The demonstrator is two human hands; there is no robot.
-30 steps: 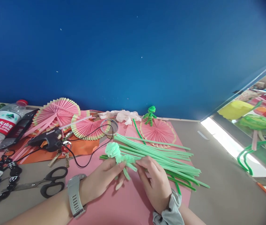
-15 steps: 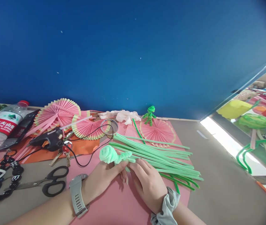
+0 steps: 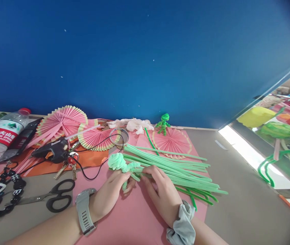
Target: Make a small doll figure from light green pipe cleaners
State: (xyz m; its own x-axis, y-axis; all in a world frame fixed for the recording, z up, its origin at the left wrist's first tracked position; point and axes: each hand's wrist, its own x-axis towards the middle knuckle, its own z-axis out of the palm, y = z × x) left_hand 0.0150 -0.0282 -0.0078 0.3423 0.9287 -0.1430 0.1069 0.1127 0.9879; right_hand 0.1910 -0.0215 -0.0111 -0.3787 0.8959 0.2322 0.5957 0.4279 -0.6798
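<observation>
A mint-green pipe-cleaner figure [image 3: 116,161] with a coiled round head is pinched between the thumb and fingers of my left hand [image 3: 111,192]. Its twisted limbs point right and down. My right hand [image 3: 161,194] is closed at the fingertips around the end of a limb on the figure's right side; the exact grip is partly hidden. Just beyond my right hand lies a bundle of mint-green pipe cleaners [image 3: 175,170], with a few darker green pipe cleaners [image 3: 203,197] under it. Pink paper [image 3: 134,217] is spread beneath both hands.
Black-handled scissors [image 3: 59,195], keys [image 3: 73,163], a black glue gun [image 3: 53,151] and a beaded bracelet [image 3: 17,190] lie left. Behind are pink paper fans [image 3: 96,137], a roll of tape [image 3: 119,136], a bottle [image 3: 4,132] and a bright green figure [image 3: 164,125] against a blue partition [image 3: 145,61].
My hands have moved slightly apart at the fingertips, so more of the figure's lower limbs shows. The figure has shifted a little to the left in my left hand.
</observation>
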